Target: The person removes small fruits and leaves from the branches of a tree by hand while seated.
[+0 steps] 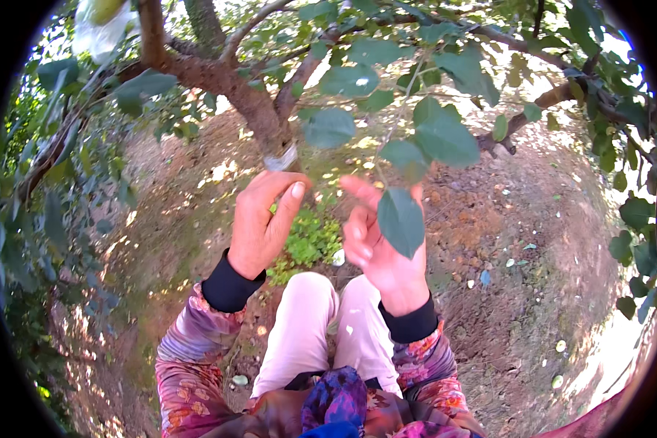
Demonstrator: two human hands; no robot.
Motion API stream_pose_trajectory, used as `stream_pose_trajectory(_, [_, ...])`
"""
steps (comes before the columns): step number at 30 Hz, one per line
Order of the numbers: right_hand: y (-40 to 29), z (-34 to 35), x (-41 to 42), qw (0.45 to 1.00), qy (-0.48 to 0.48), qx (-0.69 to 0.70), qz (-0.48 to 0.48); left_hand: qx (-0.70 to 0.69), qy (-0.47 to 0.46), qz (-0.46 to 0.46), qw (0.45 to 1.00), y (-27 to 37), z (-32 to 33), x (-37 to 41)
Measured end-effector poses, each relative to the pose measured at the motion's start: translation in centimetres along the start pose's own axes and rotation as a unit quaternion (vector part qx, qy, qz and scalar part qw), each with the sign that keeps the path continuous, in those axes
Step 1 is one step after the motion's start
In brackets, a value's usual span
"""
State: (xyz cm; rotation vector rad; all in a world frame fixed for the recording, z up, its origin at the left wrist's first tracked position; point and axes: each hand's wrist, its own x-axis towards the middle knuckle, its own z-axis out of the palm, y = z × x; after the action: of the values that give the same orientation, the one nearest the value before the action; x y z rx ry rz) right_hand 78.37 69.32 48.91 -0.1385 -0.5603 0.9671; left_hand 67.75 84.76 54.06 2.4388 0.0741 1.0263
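My left hand (268, 219) is raised before the trunk of a fruit tree (265, 117), its thumb and forefinger drawn together. Anything between those fingertips is too small or hidden to tell. Just above its knuckles, a strip of pale, shiny film (282, 159) shows on the lower trunk. My right hand (386, 263), partly blurred, is held up to the right with fingers apart and nothing visible in it. A broad green leaf (401, 222) hangs in front of the right hand and covers part of the fingers and palm. Its twig (399, 117) drops from above.
Leafy branches (547, 101) arch across the top and down both sides. At the upper left hangs a greenish fruit (105, 10) in a clear plastic bag (101, 41). Low green weeds (309, 238) grow on the bare soil (487, 230). Small pale round things (557, 381) lie at the right.
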Motion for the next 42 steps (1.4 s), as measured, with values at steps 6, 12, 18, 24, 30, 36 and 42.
stream_pose_trajectory(6, [-2.4,-0.7,-2.3,0.991,0.005,-0.119,0.058,-0.352,-0.149,-0.079,0.921,0.1,4.5,3.8])
stream_pose_trajectory(12, [-0.1,-4.2,-3.8,0.883,0.160,-0.442,0.015,-0.470,-0.194,-0.195,0.839,-0.3,10.8,2.6])
stream_pose_trajectory(18, [-1.8,-10.6,-5.3,0.751,0.278,-0.598,-0.031,-0.557,-0.281,-0.229,0.747,-1.7,16.3,0.3])
stream_pose_trajectory(24, [-3.9,-15.3,-6.2,0.667,0.345,-0.655,-0.082,-0.428,-0.143,-0.150,0.880,-5.7,20.5,-0.4])
stream_pose_trajectory(30, [-5.0,-20.3,-4.6,0.615,0.343,-0.701,-0.112,-0.235,0.095,0.041,0.966,-7.4,16.9,12.5])
stream_pose_trajectory(36, [-4.8,-22.3,-1.5,0.617,0.313,-0.715,-0.103,-0.037,0.084,0.092,0.991,-7.6,17.1,30.4])
stream_pose_trajectory(42, [-4.7,-21.5,0.8,0.497,0.236,-0.832,-0.073,0.110,0.081,-0.002,0.991,-12.7,23.3,41.7])
